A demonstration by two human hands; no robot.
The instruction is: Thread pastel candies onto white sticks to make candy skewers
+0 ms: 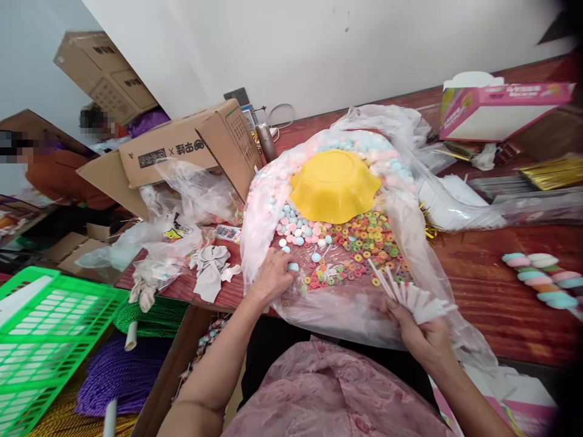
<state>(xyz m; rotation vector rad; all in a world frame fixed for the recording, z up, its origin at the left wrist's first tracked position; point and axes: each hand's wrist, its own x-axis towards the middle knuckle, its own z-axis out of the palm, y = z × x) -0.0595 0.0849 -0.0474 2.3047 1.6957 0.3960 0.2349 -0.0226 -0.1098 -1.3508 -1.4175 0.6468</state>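
Note:
My left hand (pixel 274 276) is closed at the near left of a clear plastic sheet, with a pale blue marshmallow (pixel 293 267) at its pinched thumb and fingertips. A fanned bundle of thin white sticks (pixel 421 301) is gripped in my right hand (pixel 426 334) at the sheet's near right. Pink, white and blue marshmallows (pixel 303 227) lie loose between the hands and the yellow scalloped bowl (pixel 336 182), which rests upside down on more of them. Small coloured ring-shaped sweets (pixel 359 243) are scattered to the right of these marshmallows.
Finished-looking marshmallow skewers (pixel 546 279) lie on the red wooden table (pixel 496 315) at right. A pink carton (pixel 501 109) stands behind. Left are a cardboard box (pixel 182 145), crumpled cloth (pixel 212 267), a green basket (pixel 50 340) and purple cords (pixel 122 376). Another person (pixel 68 173) sits far left.

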